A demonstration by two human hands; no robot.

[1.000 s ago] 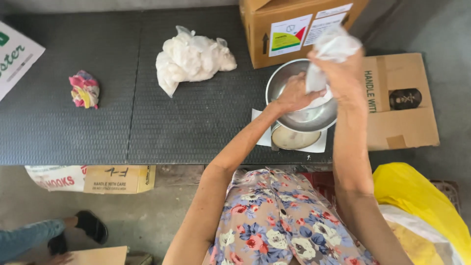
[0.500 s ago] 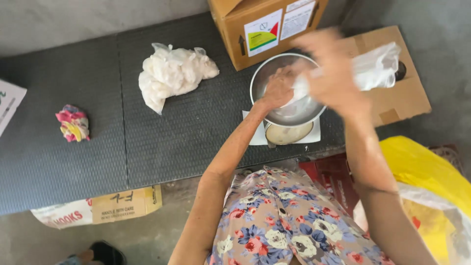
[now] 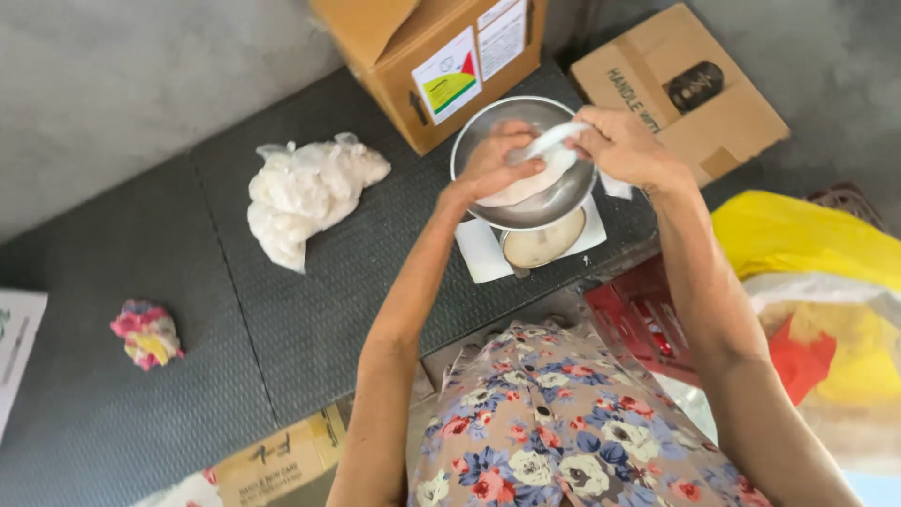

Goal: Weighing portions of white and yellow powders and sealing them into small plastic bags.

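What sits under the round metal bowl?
Under the round metal bowl lies a white square base with a round pale dial, probably a scale. The bowl covers the rest; both hands hold a white bag above it.

A clear bag stuffed with white lumps lies on the dark ribbed mat, well apart from a crumpled pink and yellow cloth near its left end. An open cardboard box with a coloured label stands at the far edge. A yellow plastic bag sits off to the right.
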